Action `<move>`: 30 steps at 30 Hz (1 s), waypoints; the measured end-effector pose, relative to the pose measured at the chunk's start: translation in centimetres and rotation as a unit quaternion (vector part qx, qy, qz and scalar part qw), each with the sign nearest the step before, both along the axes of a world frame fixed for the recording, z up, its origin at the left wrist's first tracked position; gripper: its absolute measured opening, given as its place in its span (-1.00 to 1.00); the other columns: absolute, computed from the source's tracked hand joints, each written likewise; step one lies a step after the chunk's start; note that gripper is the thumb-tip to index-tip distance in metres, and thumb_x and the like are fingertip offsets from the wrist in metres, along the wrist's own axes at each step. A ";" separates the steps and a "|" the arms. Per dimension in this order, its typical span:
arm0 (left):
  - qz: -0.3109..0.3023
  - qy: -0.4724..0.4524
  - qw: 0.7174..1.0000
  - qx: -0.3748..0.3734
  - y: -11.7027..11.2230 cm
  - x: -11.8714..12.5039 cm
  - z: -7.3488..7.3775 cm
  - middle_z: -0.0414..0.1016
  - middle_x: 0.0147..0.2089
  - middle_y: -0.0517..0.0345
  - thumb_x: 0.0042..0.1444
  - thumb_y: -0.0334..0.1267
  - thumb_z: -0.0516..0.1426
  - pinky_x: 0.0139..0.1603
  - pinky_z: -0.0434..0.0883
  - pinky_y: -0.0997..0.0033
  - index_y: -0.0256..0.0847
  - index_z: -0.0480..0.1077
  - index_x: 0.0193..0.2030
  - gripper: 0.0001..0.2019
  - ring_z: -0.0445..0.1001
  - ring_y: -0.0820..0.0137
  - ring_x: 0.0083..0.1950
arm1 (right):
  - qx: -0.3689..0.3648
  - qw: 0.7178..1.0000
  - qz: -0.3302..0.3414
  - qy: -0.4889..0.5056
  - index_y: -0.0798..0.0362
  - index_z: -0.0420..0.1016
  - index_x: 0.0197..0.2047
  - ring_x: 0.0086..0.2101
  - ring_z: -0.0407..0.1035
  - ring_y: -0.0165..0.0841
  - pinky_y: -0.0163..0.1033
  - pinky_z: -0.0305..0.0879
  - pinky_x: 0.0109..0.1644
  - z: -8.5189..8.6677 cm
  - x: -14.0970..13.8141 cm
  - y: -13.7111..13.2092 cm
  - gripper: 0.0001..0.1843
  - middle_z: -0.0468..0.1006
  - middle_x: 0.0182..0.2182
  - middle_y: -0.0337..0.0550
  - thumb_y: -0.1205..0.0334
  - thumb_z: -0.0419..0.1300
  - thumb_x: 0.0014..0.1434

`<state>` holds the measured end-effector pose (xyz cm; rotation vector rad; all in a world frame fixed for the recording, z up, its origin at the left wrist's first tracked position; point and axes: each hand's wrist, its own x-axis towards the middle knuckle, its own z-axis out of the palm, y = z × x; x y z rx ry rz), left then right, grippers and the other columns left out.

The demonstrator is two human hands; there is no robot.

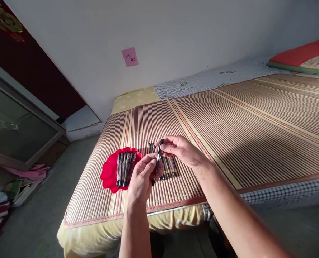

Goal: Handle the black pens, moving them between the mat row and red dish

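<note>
Between my two hands a black pen (158, 154) is held tilted, its dark upper end pointing away from me. My left hand (145, 170) is closed round the lower part of the pen. Thumb and fingers of my right hand (177, 148) pinch its upper end. Under and behind my hands several more pens (172, 166) lie side by side on the slatted mat, partly hidden. Left of my left hand, a red scalloped plate (108, 173) carries a row of several capped black pens (125, 166).
The bamboo mat (218, 122) covers a bed with a yellow sheet (175, 218) at its front edge. A pink note (130, 57) is stuck to the white wall. Red and green bedding (299, 55) lies at the far right. A glass-fronted cabinet door (16, 122) stands at left.
</note>
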<state>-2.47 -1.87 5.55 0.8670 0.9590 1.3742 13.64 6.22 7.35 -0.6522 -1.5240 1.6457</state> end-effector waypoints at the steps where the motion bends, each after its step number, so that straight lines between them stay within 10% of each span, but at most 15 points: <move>1: -0.002 0.007 1.000 0.003 0.0 0.1 -0.1 0.49 -0.41 0.18 0.05 -0.07 0.41 -0.57 0.15 0.58 -0.27 0.50 -0.15 -0.64 0.28 0.59 -0.55 | -0.001 1.000 -0.002 -0.002 0.09 0.61 -0.13 -0.31 0.43 -0.43 -0.31 0.41 -0.22 -0.1 -0.1 0.0 -0.65 0.63 -0.20 -0.09 -0.02 0.39 0.20; 7: 0.004 0.065 0.998 -0.002 -0.2 0.5 -0.2 0.39 -0.55 0.29 0.03 0.03 0.42 -0.64 -0.07 0.59 -0.29 0.47 -0.28 -0.59 0.07 0.69 -0.67 | 0.011 0.998 -0.060 -0.001 0.09 0.55 -0.21 -0.34 0.45 -0.41 -0.26 0.48 -0.20 -0.9 0.5 0.4 -0.67 0.58 -0.28 -0.11 -0.03 0.37 0.24; 13: 0.008 0.063 0.998 -0.024 -0.2 -0.7 -0.6 0.41 -0.55 0.26 -0.01 0.05 0.43 -0.66 -0.07 0.59 -0.30 0.48 -0.28 -0.57 0.08 0.68 -0.67 | -0.003 0.937 -0.349 0.037 0.05 0.50 -0.23 -0.36 0.49 -0.40 -0.33 0.47 -0.33 -2.2 6.6 3.6 -0.70 0.61 -0.26 -0.07 0.00 0.38 0.22; 23: 0.051 0.049 0.997 -0.007 0.5 -1.2 -1.2 0.44 -0.51 0.25 -0.02 0.01 0.44 -0.66 0.03 0.61 -0.27 0.46 -0.29 -0.59 0.16 0.66 -0.65 | 0.051 0.889 -0.317 -0.328 0.08 0.46 -0.35 -0.56 0.35 -0.40 -0.32 0.18 -0.54 -7.6 4.2 6.2 -0.56 0.55 -0.51 -0.18 -0.13 0.43 0.09; 30: 0.054 0.062 0.996 -0.017 0.5 -1.7 -1.9 0.44 -0.49 0.26 0.03 0.01 0.41 -0.66 0.04 0.61 -0.26 0.45 -0.26 -0.61 0.17 0.65 -0.65 | 0.070 0.809 -0.285 -0.509 0.07 0.49 -0.39 -0.48 0.39 -0.36 -0.31 0.12 -0.49 -7.4 2.0 5.7 -0.76 0.59 -0.43 -0.13 0.11 0.37 0.18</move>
